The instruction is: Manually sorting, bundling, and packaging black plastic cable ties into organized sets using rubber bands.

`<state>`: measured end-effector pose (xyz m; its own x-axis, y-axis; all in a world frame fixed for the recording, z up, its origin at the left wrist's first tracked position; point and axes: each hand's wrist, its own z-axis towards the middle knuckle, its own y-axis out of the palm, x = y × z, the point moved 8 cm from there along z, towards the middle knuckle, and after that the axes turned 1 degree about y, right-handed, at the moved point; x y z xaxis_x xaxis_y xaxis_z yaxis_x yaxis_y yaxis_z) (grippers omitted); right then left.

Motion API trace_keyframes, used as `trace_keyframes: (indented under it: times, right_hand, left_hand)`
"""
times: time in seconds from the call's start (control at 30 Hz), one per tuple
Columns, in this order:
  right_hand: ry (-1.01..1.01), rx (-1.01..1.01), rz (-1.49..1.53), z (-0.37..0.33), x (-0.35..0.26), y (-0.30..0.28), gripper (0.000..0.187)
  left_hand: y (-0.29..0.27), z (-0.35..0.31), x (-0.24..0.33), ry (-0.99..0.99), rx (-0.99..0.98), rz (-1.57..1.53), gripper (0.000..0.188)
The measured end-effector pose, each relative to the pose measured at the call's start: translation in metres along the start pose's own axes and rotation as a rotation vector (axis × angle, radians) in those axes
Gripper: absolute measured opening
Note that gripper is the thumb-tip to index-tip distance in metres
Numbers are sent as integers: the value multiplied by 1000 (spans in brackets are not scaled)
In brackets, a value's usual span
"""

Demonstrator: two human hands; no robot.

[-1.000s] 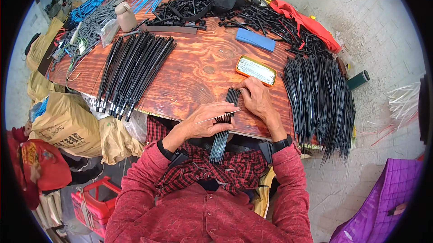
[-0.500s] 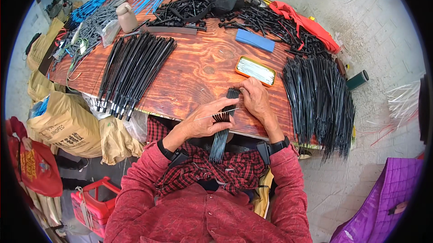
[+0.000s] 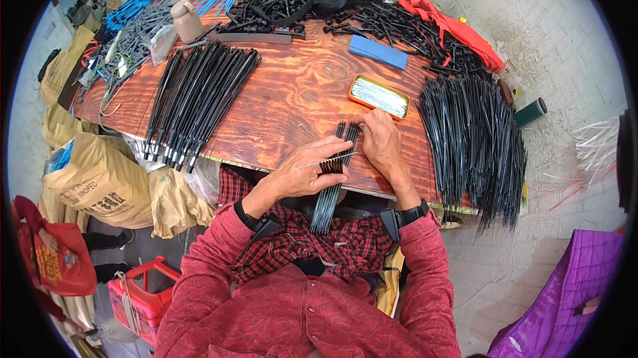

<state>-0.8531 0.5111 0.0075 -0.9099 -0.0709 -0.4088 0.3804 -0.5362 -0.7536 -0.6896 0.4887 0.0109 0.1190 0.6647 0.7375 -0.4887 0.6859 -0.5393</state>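
My left hand (image 3: pixel 296 175) is wrapped round a bundle of thin black rods (image 3: pixel 324 208) that look like umbrella ribs. Their upper ends point away from me over the table, and the lower ends hang past its near edge. A thin pale wire (image 3: pixel 309 164) crosses the bundle at a slant by my left fingers. With bent fingers, my right hand (image 3: pixel 383 148) pinches at the bundle's upper right end; its fingertips are partly hidden. Beyond that hand lies a shallow orange-rimmed tin (image 3: pixel 354 96) filled with pale thin wires.
Black umbrella frames (image 3: pixel 203 102) lie left on the wooden table (image 3: pixel 286 85), and a heap of black rods (image 3: pixel 468 145) overhangs its right edge. Behind are a blue block (image 3: pixel 377 52), black parts (image 3: pixel 279 9), a beige bottle (image 3: pixel 187 22) and a red cloth (image 3: pixel 458 31).
The upper ends of the black rods have spread into two groups with a gap between them. My right hand stays at the rod ends, and the pale wire still crosses the bundle.
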Motion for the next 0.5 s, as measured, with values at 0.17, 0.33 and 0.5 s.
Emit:
trace_keyframes:
  times: [0.17, 0.33, 0.5]
  right_hand:
    - [33, 12, 8, -4, 3, 1, 16]
    - [43, 41, -10, -5, -4, -1, 18]
    - [35, 57, -12, -2, -6, 1, 18]
  left_hand:
    - [4, -4, -5, 0, 6, 34, 62]
    - [6, -3, -10, -34, -8, -27, 61]
    - [3, -2, -7, -39, 8, -18, 62]
